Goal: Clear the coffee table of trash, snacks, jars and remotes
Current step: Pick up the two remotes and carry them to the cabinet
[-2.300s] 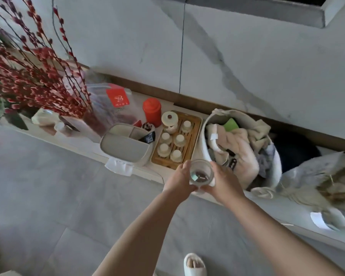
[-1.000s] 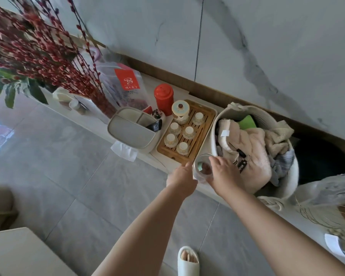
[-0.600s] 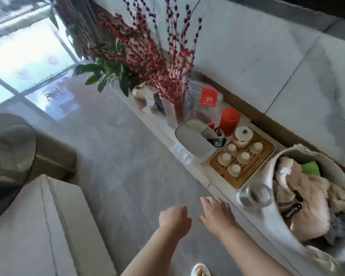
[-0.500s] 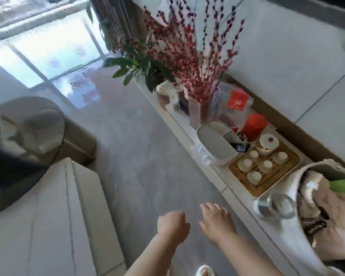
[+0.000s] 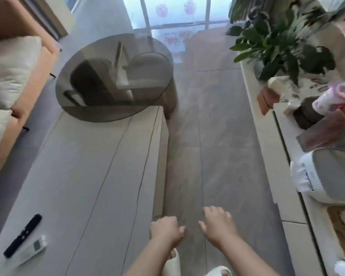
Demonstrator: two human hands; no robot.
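i count two remotes on the desk (image 5: 100,176): one black remote (image 5: 22,235), one white remote (image 5: 31,250); two hands, left hand (image 5: 166,230) and right hand (image 5: 218,224).

Bare floor (image 5: 217,156) between table (image 5: 88,176), ledge (image 5: 267,136)
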